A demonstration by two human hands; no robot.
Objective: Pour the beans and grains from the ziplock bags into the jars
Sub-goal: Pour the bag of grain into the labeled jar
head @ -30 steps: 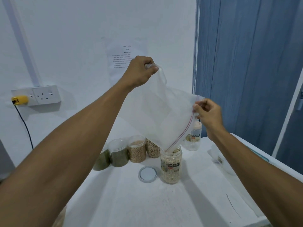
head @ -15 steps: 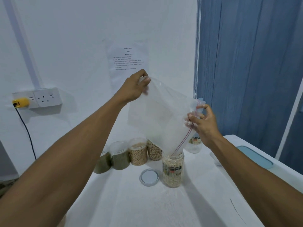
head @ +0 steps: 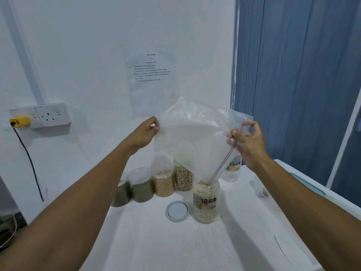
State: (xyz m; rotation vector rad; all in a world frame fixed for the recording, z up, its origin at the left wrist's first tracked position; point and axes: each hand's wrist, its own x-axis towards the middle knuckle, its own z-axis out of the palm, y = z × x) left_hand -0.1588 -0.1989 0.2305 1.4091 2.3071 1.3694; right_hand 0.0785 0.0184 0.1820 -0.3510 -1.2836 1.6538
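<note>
Above the white bench (head: 175, 247), the left hand (head: 144, 132) and right hand (head: 248, 141) each pinch an upper corner of the clear ziplock bag (head: 195, 137), its low corner dipping into the open jar (head: 206, 202) mid-bench, grey lid (head: 177, 211) just left, filled jars (head: 164, 182) along the back edge under a wall notice (head: 151, 75) and socket (head: 51, 114).

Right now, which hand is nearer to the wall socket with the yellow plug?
Left. The left hand pinches a corner of the ziplock bag, right of the wall socket; the right hand grips its zipper edge farther right, across the bag.
</note>
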